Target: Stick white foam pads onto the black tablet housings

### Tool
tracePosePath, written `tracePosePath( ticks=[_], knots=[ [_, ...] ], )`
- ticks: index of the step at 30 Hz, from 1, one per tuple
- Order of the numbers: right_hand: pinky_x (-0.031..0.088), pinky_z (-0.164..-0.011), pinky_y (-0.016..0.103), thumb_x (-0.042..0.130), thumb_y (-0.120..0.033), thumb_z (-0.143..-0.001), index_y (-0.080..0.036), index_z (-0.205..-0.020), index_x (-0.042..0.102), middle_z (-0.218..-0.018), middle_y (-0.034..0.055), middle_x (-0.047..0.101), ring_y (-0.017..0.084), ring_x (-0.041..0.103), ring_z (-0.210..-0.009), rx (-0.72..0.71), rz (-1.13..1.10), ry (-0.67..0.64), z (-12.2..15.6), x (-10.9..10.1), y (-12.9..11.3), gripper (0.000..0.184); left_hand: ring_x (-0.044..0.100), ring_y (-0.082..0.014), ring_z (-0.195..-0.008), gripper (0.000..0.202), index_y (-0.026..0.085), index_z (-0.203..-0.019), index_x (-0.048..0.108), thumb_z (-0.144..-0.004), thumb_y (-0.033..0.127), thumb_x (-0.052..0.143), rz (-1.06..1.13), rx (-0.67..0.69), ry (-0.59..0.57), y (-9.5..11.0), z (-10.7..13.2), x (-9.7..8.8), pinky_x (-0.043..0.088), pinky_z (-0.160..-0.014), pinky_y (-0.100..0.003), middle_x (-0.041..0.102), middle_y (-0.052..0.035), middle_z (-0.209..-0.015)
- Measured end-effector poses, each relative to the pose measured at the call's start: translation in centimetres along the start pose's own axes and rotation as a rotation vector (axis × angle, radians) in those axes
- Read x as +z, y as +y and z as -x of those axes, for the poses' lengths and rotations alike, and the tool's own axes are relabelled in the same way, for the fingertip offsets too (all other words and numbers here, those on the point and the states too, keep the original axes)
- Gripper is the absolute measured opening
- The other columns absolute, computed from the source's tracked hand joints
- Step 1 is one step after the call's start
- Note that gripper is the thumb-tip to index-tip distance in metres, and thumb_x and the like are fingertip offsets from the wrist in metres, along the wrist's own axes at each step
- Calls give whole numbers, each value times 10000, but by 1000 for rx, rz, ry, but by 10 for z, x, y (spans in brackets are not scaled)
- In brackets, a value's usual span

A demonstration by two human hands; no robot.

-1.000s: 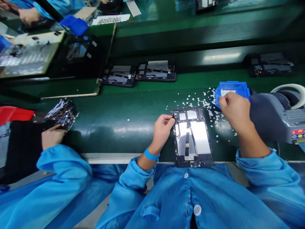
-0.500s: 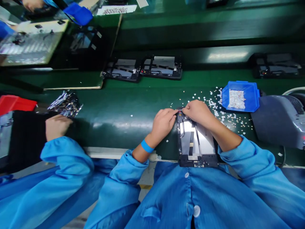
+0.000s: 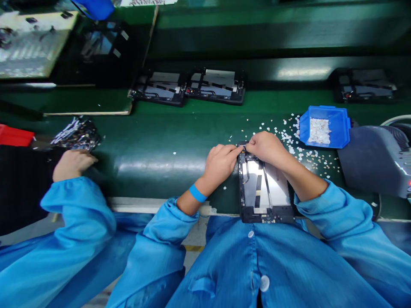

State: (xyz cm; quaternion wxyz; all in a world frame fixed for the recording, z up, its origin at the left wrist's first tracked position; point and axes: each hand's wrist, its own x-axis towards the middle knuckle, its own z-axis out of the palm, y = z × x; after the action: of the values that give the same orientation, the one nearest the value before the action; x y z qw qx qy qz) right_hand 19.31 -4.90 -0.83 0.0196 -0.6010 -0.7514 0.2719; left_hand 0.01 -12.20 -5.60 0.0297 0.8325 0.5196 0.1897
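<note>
An opened tablet [image 3: 276,192], its silver battery, black flex cables and circuit board exposed, lies at the table's front edge, its near end overhanging slightly. My left hand [image 3: 222,164], with a blue band at the wrist, holds the tablet's far left corner, index finger pressed to the top edge and the other fingers curled. Beside it my right hand [image 3: 266,144] is closed in a pinch over the same top edge. Whatever sits between the right fingertips is too small or hidden to make out.
Right of the tablet stand a blue bin [image 3: 340,128] of small white pieces and a grey machine [image 3: 372,158]; white bits [image 3: 290,143] are scattered nearby. More opened tablets [image 3: 216,85] lie farther back. At left, a co-worker's hand [image 3: 73,164] is near a pile of strips [image 3: 77,133].
The view has shifted slightly. Both my hands stay at the tablet's top edge, with the left index finger a little closer to the right fingertips. The co-worker's hand has moved slightly.
</note>
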Motion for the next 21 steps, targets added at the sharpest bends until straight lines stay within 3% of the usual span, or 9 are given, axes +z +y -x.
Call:
tracePosePath(
  ticks=[8, 12, 14, 17, 21],
  knots=[
    [286, -596, 297, 614, -283, -855, -194, -760, 770, -733, 54, 699, 177, 566, -664, -26, 62, -9, -4, 4, 2, 203, 584, -261, -940, 380, 238, -1400, 682, -1093, 242, 458, -158, 78, -67, -1, 1, -6, 373, -747, -403, 744, -93, -1201],
    [316, -649, 304, 592, -290, -927, -176, -867, 775, -831, 75, 722, 201, 604, -757, -82, 68, 44, 4, 8, 8, 224, 574, -269, -941, 382, 243, -1382, 692, -1076, 222, 466, -129, 98, -129, -6, -4, -9, 383, -748, -406, 727, -109, -1179],
    [363, -708, 299, 549, -285, -990, -170, -1006, 775, -919, 81, 728, 204, 612, -823, -170, 46, 92, 13, 14, 16, 255, 568, -265, -934, 385, 267, -1373, 699, -1064, 215, 475, -79, 94, -166, -10, -7, -11, 400, -765, -404, 715, -109, -1156],
    [403, -808, 301, 463, -237, -1058, -189, -1245, 746, -1026, 95, 696, 209, 583, -928, -424, 93, 152, 29, 25, 31, 343, 562, -255, -936, 423, 302, -1396, 688, -1046, 190, 480, -11, 66, -193, -14, -8, -13, 421, -795, -389, 700, -102, -1145],
    [369, -758, 311, 427, -173, -1071, -240, -1391, 696, -998, 94, 627, 216, 495, -885, -605, 302, 182, 39, 31, 43, 424, 568, -246, -955, 483, 308, -1431, 673, -1021, 150, 471, 32, 23, -204, -18, -7, -12, 443, -840, -382, 693, -100, -1168]
  ],
)
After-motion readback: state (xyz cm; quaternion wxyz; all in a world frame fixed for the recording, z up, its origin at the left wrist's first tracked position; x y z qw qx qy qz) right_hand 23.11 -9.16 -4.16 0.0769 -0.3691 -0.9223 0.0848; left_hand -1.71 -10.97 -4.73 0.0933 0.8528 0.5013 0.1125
